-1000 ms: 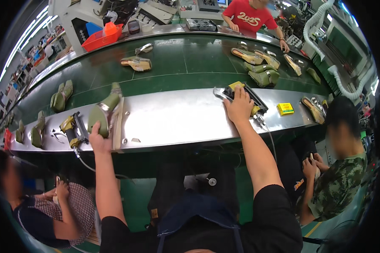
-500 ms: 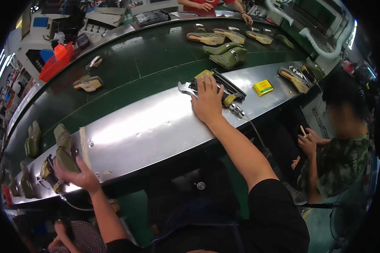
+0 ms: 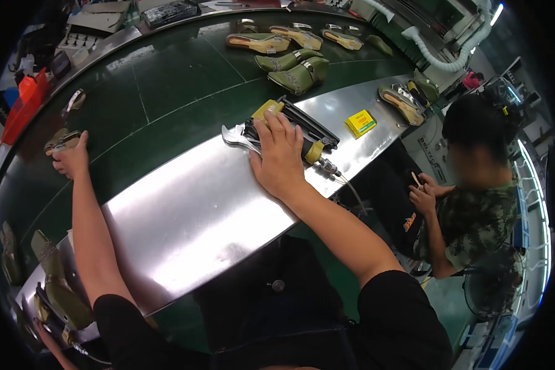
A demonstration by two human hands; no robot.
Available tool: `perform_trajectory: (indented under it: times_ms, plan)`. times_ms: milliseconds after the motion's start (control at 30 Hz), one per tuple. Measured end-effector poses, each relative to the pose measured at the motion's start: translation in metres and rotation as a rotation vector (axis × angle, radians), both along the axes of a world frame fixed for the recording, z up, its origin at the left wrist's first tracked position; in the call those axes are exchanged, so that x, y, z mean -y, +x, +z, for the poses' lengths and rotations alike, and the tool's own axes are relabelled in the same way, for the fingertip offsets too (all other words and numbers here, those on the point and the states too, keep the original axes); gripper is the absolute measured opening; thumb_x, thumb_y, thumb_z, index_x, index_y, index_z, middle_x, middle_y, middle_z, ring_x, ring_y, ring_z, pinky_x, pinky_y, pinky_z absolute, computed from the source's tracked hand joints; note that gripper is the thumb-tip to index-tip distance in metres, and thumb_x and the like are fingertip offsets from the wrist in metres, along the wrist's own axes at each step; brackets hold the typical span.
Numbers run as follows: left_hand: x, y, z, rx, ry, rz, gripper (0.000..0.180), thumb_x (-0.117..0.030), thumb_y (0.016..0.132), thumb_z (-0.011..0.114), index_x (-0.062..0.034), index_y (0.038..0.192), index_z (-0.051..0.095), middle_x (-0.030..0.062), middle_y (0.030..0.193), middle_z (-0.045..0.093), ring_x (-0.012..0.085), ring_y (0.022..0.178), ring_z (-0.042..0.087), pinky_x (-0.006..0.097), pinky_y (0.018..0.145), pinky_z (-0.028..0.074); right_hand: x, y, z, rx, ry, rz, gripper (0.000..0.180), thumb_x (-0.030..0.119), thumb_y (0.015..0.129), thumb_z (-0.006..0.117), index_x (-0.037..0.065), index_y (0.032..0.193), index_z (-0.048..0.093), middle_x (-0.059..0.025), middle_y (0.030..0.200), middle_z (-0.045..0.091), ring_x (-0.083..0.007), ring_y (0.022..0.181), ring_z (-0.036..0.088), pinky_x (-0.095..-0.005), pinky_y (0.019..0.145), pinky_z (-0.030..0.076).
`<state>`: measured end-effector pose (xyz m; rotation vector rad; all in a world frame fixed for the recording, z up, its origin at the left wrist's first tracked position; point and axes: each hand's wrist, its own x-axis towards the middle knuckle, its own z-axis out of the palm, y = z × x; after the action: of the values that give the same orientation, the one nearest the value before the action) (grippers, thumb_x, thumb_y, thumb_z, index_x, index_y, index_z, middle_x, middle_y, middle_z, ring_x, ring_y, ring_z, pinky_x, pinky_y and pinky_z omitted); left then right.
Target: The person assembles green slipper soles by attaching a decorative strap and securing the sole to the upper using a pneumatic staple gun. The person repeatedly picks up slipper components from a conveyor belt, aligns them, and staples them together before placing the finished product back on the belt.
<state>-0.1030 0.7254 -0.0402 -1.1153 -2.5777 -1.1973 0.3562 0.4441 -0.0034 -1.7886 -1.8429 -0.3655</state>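
Observation:
My left hand reaches far left over the green belt, fingers closed around a shoe with a metal-topped last. Much of that shoe is hidden by my fingers. Over on the metal shelf, my right hand is wrapped over the handle of a black and yellow nail gun, which lies on its side with an air hose fitting attached. An adjustable wrench lies against the gun, beside my right thumb. A small yellow box sits to the right of the gun.
Several green shoes with tan soles lie on the far belt. More stand at lower left beside another hose-fed tool. A red bin is at the left edge. A seated person is at right, holding something small.
My left hand has moved from beside the shoe at lower left up and across to the shoe on the belt, closing on it. My right hand stays on the nail gun. The view has shifted.

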Motion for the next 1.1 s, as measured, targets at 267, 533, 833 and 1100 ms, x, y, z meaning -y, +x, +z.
perform_trajectory:
  times_ms: [267,533,833,1100]
  plan:
    - [-0.069,-0.054,-0.027,-0.002,-0.160,-0.055,0.133,-0.056,0.070,0.088,0.0240,0.148,0.017,0.0363,0.157,0.032,0.0495,0.147,0.035,0.050,0.121,0.036,-0.021,-0.017,-0.011,0.022,-0.001,0.011,0.070,0.018,0.084,0.077,0.005,0.146,0.048,-0.0173,0.155,0.040,-0.0387,0.148,0.032,-0.0652,0.119,0.023]
    - [-0.056,-0.129,-0.021,0.755,0.549,-0.177,0.036,-0.019,0.083,0.080,0.0089,0.102,0.069,0.0120,0.090,0.069,0.0249,0.071,0.067,0.034,0.065,0.058,-0.014,-0.032,0.000,-0.019,0.016,0.037,0.066,0.019,0.085,0.076,0.003,0.144,0.051,-0.0187,0.154,0.043,-0.0399,0.148,0.033,-0.0613,0.120,0.023]
    - [0.049,-0.101,0.039,1.343,0.703,-0.866,0.040,-0.018,0.100,0.065,0.0030,0.134,0.058,0.0165,0.125,0.068,0.0317,0.109,0.070,0.055,0.088,0.064,0.017,-0.061,0.015,0.055,0.051,0.055,0.064,0.014,0.085,0.076,0.001,0.143,0.051,-0.0215,0.152,0.045,-0.0413,0.145,0.036,-0.0579,0.119,0.027]
    - [0.096,0.019,0.073,0.857,-0.075,-1.333,0.051,-0.055,0.093,0.073,-0.0046,0.098,0.074,0.0054,0.078,0.070,0.0141,0.063,0.066,0.030,0.050,0.050,0.026,-0.091,0.018,0.083,0.042,0.050,0.061,0.010,0.085,0.074,0.000,0.142,0.053,-0.0207,0.151,0.047,-0.0412,0.145,0.038,-0.0559,0.119,0.028]
